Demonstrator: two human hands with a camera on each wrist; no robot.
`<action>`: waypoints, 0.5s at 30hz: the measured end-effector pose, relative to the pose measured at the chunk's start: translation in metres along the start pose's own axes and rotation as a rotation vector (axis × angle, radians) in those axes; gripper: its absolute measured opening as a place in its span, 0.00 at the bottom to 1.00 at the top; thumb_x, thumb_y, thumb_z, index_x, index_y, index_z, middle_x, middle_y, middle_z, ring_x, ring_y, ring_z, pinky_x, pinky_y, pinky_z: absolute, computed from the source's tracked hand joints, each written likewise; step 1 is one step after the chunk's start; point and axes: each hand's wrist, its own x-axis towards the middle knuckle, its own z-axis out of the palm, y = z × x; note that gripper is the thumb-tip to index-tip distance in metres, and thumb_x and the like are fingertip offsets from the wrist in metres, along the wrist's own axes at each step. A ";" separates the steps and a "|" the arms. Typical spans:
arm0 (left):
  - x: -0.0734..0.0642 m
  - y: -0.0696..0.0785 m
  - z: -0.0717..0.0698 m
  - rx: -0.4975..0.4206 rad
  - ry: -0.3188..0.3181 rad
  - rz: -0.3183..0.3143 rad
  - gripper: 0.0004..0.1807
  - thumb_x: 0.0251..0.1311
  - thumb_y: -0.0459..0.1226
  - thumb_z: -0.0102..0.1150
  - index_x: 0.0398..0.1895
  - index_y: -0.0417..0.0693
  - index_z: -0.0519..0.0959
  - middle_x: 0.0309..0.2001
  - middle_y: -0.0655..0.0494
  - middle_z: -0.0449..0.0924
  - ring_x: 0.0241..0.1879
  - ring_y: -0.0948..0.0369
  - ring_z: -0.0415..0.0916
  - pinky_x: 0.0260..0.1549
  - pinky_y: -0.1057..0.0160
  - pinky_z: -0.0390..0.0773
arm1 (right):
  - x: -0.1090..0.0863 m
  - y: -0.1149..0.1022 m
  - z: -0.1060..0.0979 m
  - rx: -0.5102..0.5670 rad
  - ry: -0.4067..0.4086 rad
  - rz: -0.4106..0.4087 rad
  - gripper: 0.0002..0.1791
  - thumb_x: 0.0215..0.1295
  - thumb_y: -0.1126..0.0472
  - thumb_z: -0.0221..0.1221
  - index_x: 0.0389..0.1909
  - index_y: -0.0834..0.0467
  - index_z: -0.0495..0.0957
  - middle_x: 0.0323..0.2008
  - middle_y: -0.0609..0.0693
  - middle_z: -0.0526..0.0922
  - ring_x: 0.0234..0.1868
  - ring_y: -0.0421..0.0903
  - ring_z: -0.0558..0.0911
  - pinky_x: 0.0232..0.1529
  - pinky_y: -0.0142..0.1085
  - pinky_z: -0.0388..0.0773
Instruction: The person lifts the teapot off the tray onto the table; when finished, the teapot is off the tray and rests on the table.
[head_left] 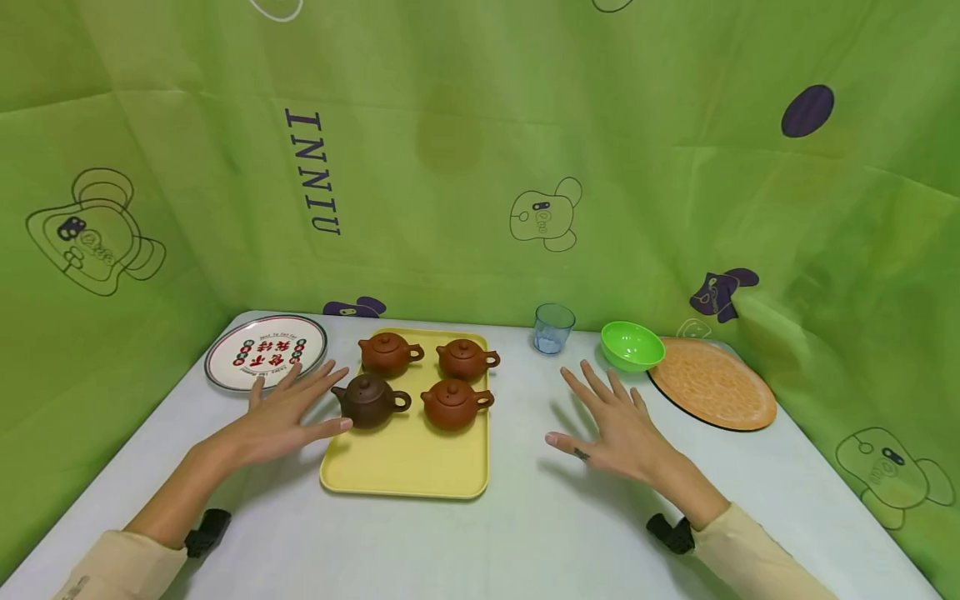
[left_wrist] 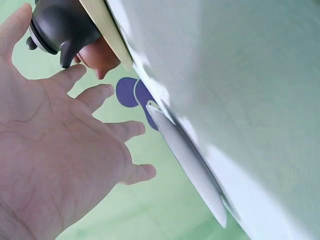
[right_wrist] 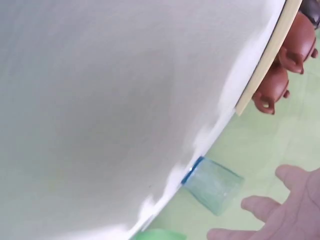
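My left hand (head_left: 281,421) hovers with fingers spread at the left side of a yellow tray (head_left: 408,467), holding nothing. Nearest to it is a dark brown teapot (head_left: 366,402) on the tray, its spout toward the hand. Three reddish-brown teapots share the tray: one at back left (head_left: 386,354), one at back right (head_left: 462,359) and one at front right (head_left: 452,406). Over the table to the right of the tray, my right hand (head_left: 622,429) is spread too, with nothing in it. In the right wrist view, its fingers (right_wrist: 262,206) appear near a clear blue glass (right_wrist: 212,185).
An oval plate (head_left: 266,352) with red and green lettering lies at back left. Right of the blue glass sit a bright green bowl (head_left: 632,346) and a round orange mat (head_left: 712,383). Green printed cloth (head_left: 450,167) rises behind the white table (head_left: 525,542) and along its sides.
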 end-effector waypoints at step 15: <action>0.009 -0.007 -0.004 -0.075 -0.041 0.090 0.52 0.65 0.62 0.66 0.84 0.47 0.59 0.81 0.35 0.61 0.78 0.26 0.57 0.69 0.16 0.54 | 0.012 -0.014 0.008 0.084 -0.008 -0.072 0.53 0.66 0.25 0.60 0.86 0.42 0.53 0.84 0.59 0.58 0.79 0.76 0.63 0.74 0.74 0.63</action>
